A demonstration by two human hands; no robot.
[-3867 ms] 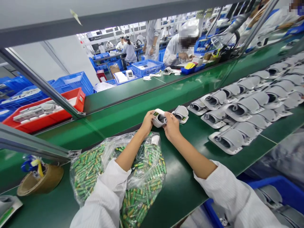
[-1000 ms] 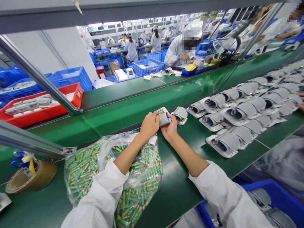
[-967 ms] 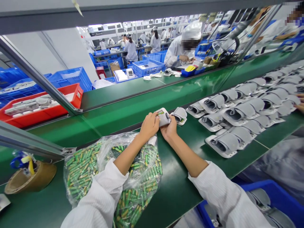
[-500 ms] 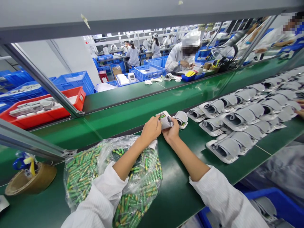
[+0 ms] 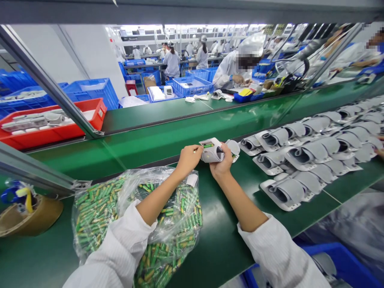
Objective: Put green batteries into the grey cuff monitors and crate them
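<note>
In my right hand (image 5: 222,162) is a wrist blood pressure monitor (image 5: 212,154) with a grey curled cuff. Its battery compartment faces up, and green batteries (image 5: 207,145) show inside. The fingers of my left hand (image 5: 189,158) are pinched together at the monitor's left edge; the golden end of a small battery (image 5: 195,151) peeks out between them. Just behind my right hand, another monitor (image 5: 233,149) lies on the green bench. Below my left forearm spreads a clear plastic bag (image 5: 129,192) of many green and gold batteries, with a white plastic piece (image 5: 192,180) at its right edge.
Rows of similar monitors (image 5: 300,156) cover the right side, where another person's hand (image 5: 380,150) reaches in. A green conveyor belt (image 5: 168,138) runs behind. At left are a tape roll (image 5: 33,216) holding scissors and a red bin (image 5: 100,110). A blue bin (image 5: 345,260) sits lower right.
My left hand has drawn slightly left, off the top of the monitor, exposing more of the battery compartment. My right hand keeps its hold. The view has shifted a little.
</note>
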